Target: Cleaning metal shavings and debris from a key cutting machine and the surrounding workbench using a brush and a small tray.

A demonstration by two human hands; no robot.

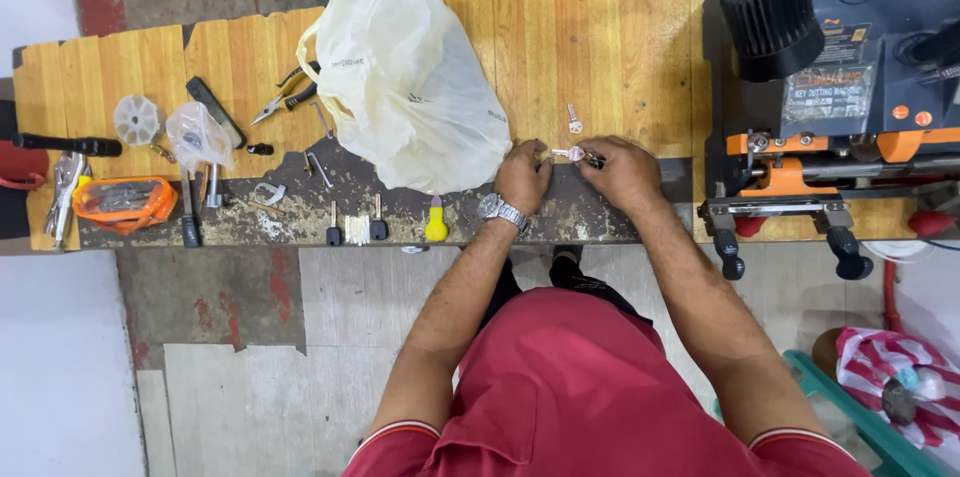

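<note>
Both hands meet near the front edge of the wooden workbench (pixel 600 37), right of its middle. The left hand (pixel 522 177), a metal wristwatch (pixel 501 211) on its wrist, has its fingers curled in narrow toward the pink-headed key (pixel 572 153), which lies between the two hands on the worn, dark strip along the bench's front edge. The right hand (pixel 625 174) pinches the other end of it, where a small dark key ring part (pixel 594 161) shows at the fingertips — whether the left fingers actually grip the key or only touch it cannot be told.

Just behind the hands, toward the bench's far edge, a single silver key blank (pixel 574 120) lies on the bare wood. Beside the left hand sits a large crumpled white plastic bag (pixel 405 77), reaching from the far edge nearly to the front strip. At the front edge, left of the watch, stands a small yellow-handled tool (pixel 436 223), then two dark-headed keys (pixel 355 227). Farther toward the left end lie pliers (pixel 285 97), a small clear bag (pixel 197 135), a white round plastic disc (pixel 136 119), an orange case (pixel 122 203) and locking pliers (pixel 64 192) at the left edge. At the right end of the bench — well apart from the hands — stands a black-and-orange key cutting machine (pixel 830 87).
</note>
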